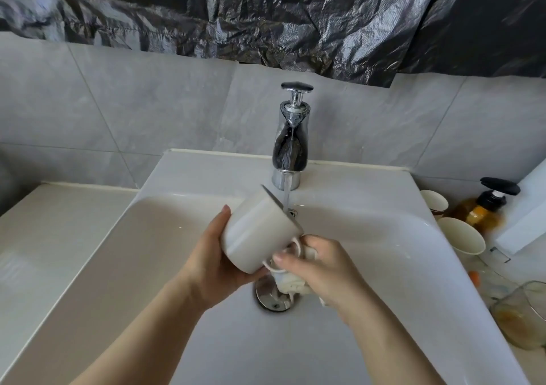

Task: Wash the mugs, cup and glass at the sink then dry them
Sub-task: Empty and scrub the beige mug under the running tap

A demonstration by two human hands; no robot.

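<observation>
At frame centre, we tilt the mug mouth-first under the tap, apparently to rinse inside. Our left hand wraps its base, and our right hand clutches a wet cloth against the handle.

I get soft, even light, with glare on the faucet and sink rim; the frame edges bow and the bottle at right smears.
</observation>
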